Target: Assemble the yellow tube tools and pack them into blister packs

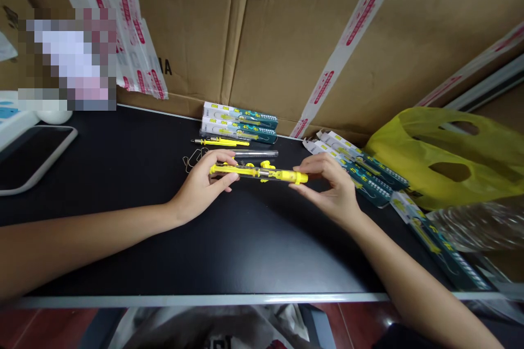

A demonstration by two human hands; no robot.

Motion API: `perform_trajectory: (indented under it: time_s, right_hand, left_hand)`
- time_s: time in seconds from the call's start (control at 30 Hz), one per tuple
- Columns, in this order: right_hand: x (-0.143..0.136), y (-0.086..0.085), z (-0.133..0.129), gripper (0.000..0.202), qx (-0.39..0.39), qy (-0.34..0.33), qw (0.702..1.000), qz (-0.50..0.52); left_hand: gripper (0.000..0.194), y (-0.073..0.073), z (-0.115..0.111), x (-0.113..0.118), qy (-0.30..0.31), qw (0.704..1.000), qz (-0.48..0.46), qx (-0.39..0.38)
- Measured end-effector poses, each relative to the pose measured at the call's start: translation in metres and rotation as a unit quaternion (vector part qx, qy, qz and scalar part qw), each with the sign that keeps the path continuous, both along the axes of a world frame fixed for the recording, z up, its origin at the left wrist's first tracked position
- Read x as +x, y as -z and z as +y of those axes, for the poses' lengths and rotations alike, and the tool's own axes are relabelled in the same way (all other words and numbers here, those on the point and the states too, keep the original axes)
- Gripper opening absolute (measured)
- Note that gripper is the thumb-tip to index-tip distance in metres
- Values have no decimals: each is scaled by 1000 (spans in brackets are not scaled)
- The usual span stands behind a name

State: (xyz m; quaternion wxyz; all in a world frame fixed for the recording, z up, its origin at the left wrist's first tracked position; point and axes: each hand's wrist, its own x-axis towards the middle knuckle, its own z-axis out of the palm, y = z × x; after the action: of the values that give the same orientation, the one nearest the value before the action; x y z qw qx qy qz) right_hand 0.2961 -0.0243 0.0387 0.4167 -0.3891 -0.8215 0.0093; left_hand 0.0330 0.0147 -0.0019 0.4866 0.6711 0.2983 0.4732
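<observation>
A spring scale (257,172), a clear tube with yellow parts inside, lies level between my two hands above the black table. Around its left end, the fingers of my left hand (210,175) are closed. My right hand (325,177) pinches the yellow cap (301,177) at the other end. Just behind the tube are small yellow pieces (268,164), partly hidden by it. Beyond them lie an empty-looking clear tube (257,154) and a yellow inner rod (225,142). Bent wire hooks (192,159) rest beside my left hand.
Boxed spring scales (239,130) are stacked at the back. More boxes (360,169) lie at the right, by a yellow plastic bag (442,158) and clear plastic wrap (483,226). A phone (35,158) lies at the left. Cardboard (278,38) walls the rear.
</observation>
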Motion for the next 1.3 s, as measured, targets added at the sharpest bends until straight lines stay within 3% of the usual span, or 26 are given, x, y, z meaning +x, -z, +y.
perform_trajectory:
  time_s: [0.23,0.4,0.57,0.83,1.13,1.3]
  right_hand:
    - [6,5,4,20,-107,-14,994,33]
    - [6,8,4,17,-147,-37,986,73]
    - [2,4,1,19,-113,-35,991,61]
    - [0,4,-1,20,-50,-27,997,44]
    - [-1,3,-1,21,21,2,1000,10]
    - [-3,3,-2,23,25,1,1000,11]
  left_hand:
    - [23,-1,1,1,-27,999,29,-3]
    - [21,-6,2,-3,-59,993,88,56]
    - [20,-10,3,-6,-74,987,112,82]
    - [23,-4,4,-5,-83,990,81,79]
    - [25,-3,-1,-2,-28,1000,7,-1]
    - [21,-4,-5,-1,0,1000,-16,-8]
